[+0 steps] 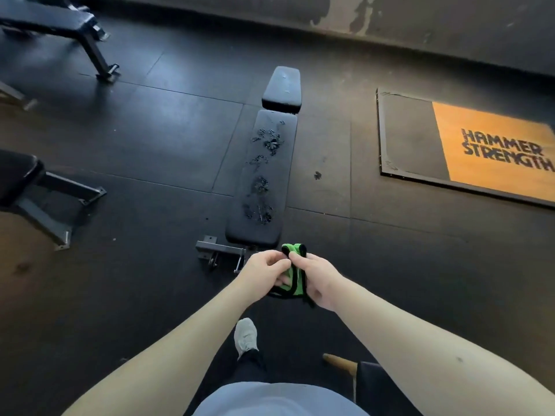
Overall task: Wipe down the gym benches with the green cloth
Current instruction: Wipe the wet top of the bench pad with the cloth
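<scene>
So the green cloth (292, 283), black-edged and all bunched up, is held between both hands, up in the air just off the near end of the middle bench (258, 229) and not touching the pad. The left hand (264, 270) is curled in on the cloth's left side, and the right hand (319, 280) is wrapped round the right side, with the top of the cloth pinched between thumb and forefinger. The two hands are close together, knuckles nearly touching.

The middle bench is laid flat and runs straight away from the camera: long black pad first, then the shorter seat pad (282, 88) at the far end. Wet-looking splotches (264, 145) are scattered down the long pad in a few clusters, and one small spot (317, 175) can be seen on the rubber floor (150, 139) just to the right. The grey steel foot (219, 250) with its little wheels is seen at the near end, left of the hands.

Two more benches are partly caught on the left: a far-left bench (51, 22) up in the corner and a side bench (18, 178) cut off by the edge lower down. Off to the right a lifting platform (492, 148) is set on the floor, with "HAMMER STRENGTH" printed on its orange panel. A light grey shoe (246, 336) is planted below the hands.
</scene>
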Motion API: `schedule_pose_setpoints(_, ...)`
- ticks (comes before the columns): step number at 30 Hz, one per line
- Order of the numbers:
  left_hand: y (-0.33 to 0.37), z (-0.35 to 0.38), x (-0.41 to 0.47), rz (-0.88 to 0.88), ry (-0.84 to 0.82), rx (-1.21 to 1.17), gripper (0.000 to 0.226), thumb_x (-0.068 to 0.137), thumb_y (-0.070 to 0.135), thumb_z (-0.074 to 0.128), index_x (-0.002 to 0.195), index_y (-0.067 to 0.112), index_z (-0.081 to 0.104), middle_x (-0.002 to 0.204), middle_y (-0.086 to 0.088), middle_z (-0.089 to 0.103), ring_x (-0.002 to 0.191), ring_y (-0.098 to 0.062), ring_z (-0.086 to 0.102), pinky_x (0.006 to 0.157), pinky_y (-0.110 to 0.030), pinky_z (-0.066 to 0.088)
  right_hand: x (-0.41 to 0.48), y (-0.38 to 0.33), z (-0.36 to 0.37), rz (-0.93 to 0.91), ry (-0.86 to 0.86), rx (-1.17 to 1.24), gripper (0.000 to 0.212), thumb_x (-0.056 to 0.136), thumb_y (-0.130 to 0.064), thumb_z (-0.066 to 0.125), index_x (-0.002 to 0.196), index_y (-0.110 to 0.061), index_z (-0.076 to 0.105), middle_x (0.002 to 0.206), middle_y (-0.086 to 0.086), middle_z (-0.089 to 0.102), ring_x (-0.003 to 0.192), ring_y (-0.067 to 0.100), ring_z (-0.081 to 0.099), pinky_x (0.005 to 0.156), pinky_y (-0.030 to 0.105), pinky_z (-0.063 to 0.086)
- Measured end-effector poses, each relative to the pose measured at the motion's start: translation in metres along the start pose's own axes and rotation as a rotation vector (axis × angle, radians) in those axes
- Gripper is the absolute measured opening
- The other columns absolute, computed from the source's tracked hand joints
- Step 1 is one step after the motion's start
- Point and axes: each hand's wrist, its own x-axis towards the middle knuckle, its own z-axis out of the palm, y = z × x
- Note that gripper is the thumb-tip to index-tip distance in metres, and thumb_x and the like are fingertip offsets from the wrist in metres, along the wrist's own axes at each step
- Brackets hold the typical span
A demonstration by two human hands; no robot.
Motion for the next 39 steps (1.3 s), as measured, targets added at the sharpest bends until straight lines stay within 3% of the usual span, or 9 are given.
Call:
schedule_pose_setpoints(7, 0.022, -0.080, 0.058, 0.053, 0.097, 0.032, 0.022, 0.091, 0.004, 0.063, 0.095, 0.023, 0.073, 0.067, 0.002, 0.064, 0.064, -0.014, 0.061, 0.065, -0.024, 0.054, 0.056, -0.067, 0.062, -0.032, -0.036, -0.038, 0.026, 0.101, -0.012, 0.062, 0.124, -0.001, 0.065, 0.115, 0.024, 0.072, 0.103, 0.038, 0.072, 0.089, 0.050, 0.060)
schedule_pose_setpoints(11, 0.019, -0.106, 0.084, 0.023, 0.352, 0.083, 0.021, 0.087, 0.026, 0.075, 0.104, 0.022, 0.063, 0.100, 0.005, 0.060, 0.078, -0.008, 0.056, 0.071, -0.016, 0.043, 0.092, -0.087, 0.084, -0.066, 0.017, -0.191, 0.022, 0.103, -0.004, 0.054, 0.121, -0.003, 0.067, 0.116, 0.022, 0.073, 0.106, 0.038, 0.072, 0.095, 0.054, 0.057)
schedule_pose_setpoints(15, 0.023, -0.128, 0.106, -0.211, 0.236, -0.176, 0.031, 0.091, 0.040, 0.071, 0.113, 0.018, 0.066, 0.110, 0.005, 0.069, 0.100, -0.016, 0.066, 0.080, -0.027, 0.048, 0.118, -0.113, 0.102, -0.037, -0.015, -0.272, 0.022, 0.106, -0.006, 0.049, 0.120, -0.003, 0.065, 0.118, 0.022, 0.072, 0.108, 0.037, 0.071, 0.094, 0.050, 0.057)
schedule_pose_setpoints(18, 0.025, -0.141, 0.130, -0.148, 0.258, -0.240, 0.016, 0.091, 0.030, 0.074, 0.097, 0.015, 0.073, 0.094, 0.003, 0.077, 0.097, -0.019, 0.072, 0.083, -0.030, 0.056, 0.143, -0.134, 0.108, -0.022, -0.011, -0.354, 0.017, 0.104, -0.010, 0.056, 0.116, -0.004, 0.067, 0.118, 0.023, 0.072, 0.106, 0.037, 0.071, 0.097, 0.052, 0.056)
schedule_pose_setpoints(24, 0.048, -0.154, 0.192, -0.113, 0.389, -0.210, 0.015, 0.085, 0.023, 0.077, 0.095, 0.017, 0.067, 0.094, 0.000, 0.075, 0.091, -0.020, 0.073, 0.085, -0.044, 0.060, 0.214, -0.190, 0.102, -0.002, -0.011, -0.562, 0.024, 0.089, -0.011, 0.076, 0.113, -0.012, 0.070, 0.102, 0.011, 0.077, 0.083, 0.026, 0.074, 0.065, 0.033, 0.058)
schedule_pose_setpoints(28, 0.065, -0.150, 0.248, -0.112, 0.514, -0.210, 0.016, 0.085, 0.014, 0.076, 0.094, 0.017, 0.063, 0.093, -0.005, 0.074, 0.092, -0.025, 0.071, 0.081, -0.042, 0.059, 0.283, -0.226, 0.093, 0.031, -0.033, -0.702, 0.008, 0.095, -0.010, 0.066, 0.101, -0.015, 0.069, 0.100, 0.008, 0.073, 0.090, 0.025, 0.074, 0.083, 0.045, 0.063)
schedule_pose_setpoints(32, 0.075, -0.133, 0.314, -0.231, 0.674, -0.238, 0.016, 0.085, 0.016, 0.074, 0.094, 0.019, 0.062, 0.097, -0.006, 0.073, 0.093, -0.024, 0.070, 0.079, -0.035, 0.057, 0.375, -0.264, 0.081, 0.042, -0.013, -0.922, 0.006, 0.088, -0.011, 0.064, 0.084, -0.010, 0.059, 0.091, 0.010, 0.068, 0.073, 0.022, 0.065, 0.070, 0.036, 0.062)
schedule_pose_setpoints(36, 0.097, -0.105, 0.364, -0.412, 0.928, -0.275, 0.017, 0.085, 0.017, 0.074, 0.091, 0.022, 0.059, 0.088, 0.005, 0.067, 0.078, -0.013, 0.062, 0.065, -0.017, 0.047, 0.433, -0.303, 0.075, 0.174, -0.205, -0.996, 0.006, 0.092, -0.009, 0.061, 0.091, -0.010, 0.056, 0.082, 0.009, 0.061, 0.069, 0.021, 0.061, 0.080, 0.046, 0.063)
schedule_pose_setpoints(39, 0.112, -0.078, 0.389, -0.518, 1.022, -0.326, 0.018, 0.082, 0.024, 0.074, 0.087, 0.031, 0.058, 0.086, 0.007, 0.068, 0.080, -0.015, 0.062, 0.071, -0.027, 0.052, 0.443, -0.325, 0.070, 0.410, -0.426, -0.893, 0.015, 0.101, -0.019, 0.059, 0.115, -0.014, 0.064, 0.103, 0.010, 0.074, 0.086, 0.023, 0.071, 0.090, 0.048, 0.060)
